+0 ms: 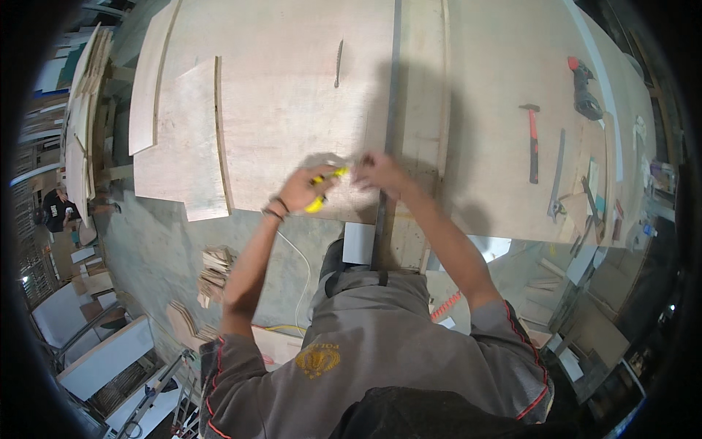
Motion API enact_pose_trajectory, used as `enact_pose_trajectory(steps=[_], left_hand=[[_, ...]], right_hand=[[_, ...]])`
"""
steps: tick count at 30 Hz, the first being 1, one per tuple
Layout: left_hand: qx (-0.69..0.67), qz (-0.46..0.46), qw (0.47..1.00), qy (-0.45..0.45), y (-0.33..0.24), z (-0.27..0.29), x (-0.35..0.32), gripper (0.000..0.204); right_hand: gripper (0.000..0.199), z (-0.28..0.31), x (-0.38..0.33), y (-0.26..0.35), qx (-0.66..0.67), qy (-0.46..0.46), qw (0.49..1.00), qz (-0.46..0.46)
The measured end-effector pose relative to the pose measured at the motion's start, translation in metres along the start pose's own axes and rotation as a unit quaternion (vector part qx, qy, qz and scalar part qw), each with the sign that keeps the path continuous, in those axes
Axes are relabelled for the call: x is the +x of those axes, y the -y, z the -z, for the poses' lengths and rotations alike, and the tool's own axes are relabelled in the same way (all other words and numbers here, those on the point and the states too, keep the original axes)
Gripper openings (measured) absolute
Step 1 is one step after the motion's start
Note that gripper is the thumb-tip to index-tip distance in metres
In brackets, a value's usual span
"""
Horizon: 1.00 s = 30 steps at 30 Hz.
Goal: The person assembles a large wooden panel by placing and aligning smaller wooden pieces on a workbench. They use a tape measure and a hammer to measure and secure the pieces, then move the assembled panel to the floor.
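Observation:
Over the near part of the plywood sheet [292, 146], my left hand [301, 189] is closed around a yellow-and-black hand tool [316, 203]. Its exact kind does not show, as my fingers cover much of it. Just right of the tool's tip is my right hand [379, 174], with its fingers curled and pinched together. What lies between them, if anything, is too small to tell. A long dark metal straight bar [393, 88] runs away from me along the sheet, beside the right hand.
A thin dark blade-like tool [338, 64] lies farther up the sheet. Loose boards [186, 139] rest at the left. A red-handled hammer [533, 146], a cordless drill [585, 91] and a handsaw [559, 172] lie at the right. Wood offcuts [214, 271] are stacked on the floor.

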State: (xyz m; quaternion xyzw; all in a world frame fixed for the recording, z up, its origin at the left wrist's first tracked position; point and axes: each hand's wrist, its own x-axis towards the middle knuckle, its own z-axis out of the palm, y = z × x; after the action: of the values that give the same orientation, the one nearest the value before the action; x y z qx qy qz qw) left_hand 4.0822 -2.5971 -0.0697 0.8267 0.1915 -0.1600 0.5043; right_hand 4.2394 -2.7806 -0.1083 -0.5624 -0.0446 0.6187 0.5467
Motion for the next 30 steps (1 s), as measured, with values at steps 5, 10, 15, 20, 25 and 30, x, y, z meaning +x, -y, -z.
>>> enact_pose_trajectory(steps=[5, 10, 15, 20, 25, 30], left_hand=[[0.091, 0.084, 0.991, -0.042, 0.086, 0.112, 0.044, 0.035], [0.126, 0.077, 0.989, -0.022, 0.080, 0.168, 0.088, 0.048], [0.216, 0.031, 0.976, -0.009, 0.067, 0.185, 0.149, 0.056], [0.301, 0.021, 0.953, -0.007, 0.057, 0.184, 0.188, 0.051], [0.353, -0.020, 0.935, -0.032, 0.066, 0.182, 0.202, 0.048], [0.386, -0.026, 0.921, -0.048, 0.063, 0.183, 0.204, 0.047]], right_hand=[[0.031, 0.019, 0.060, 0.044, 0.102, -0.242, 0.950, 0.168], [0.035, 0.010, 0.068, 0.069, 0.060, -0.318, 0.921, 0.215], [0.043, 0.042, 0.013, 0.047, -0.224, -0.453, 0.802, 0.320], [0.056, 0.072, -0.062, -0.013, -0.352, -0.511, 0.755, 0.211], [0.056, 0.072, -0.104, -0.070, -0.333, -0.394, 0.854, 0.062], [0.046, 0.089, -0.105, -0.095, -0.295, -0.372, 0.870, 0.134]])
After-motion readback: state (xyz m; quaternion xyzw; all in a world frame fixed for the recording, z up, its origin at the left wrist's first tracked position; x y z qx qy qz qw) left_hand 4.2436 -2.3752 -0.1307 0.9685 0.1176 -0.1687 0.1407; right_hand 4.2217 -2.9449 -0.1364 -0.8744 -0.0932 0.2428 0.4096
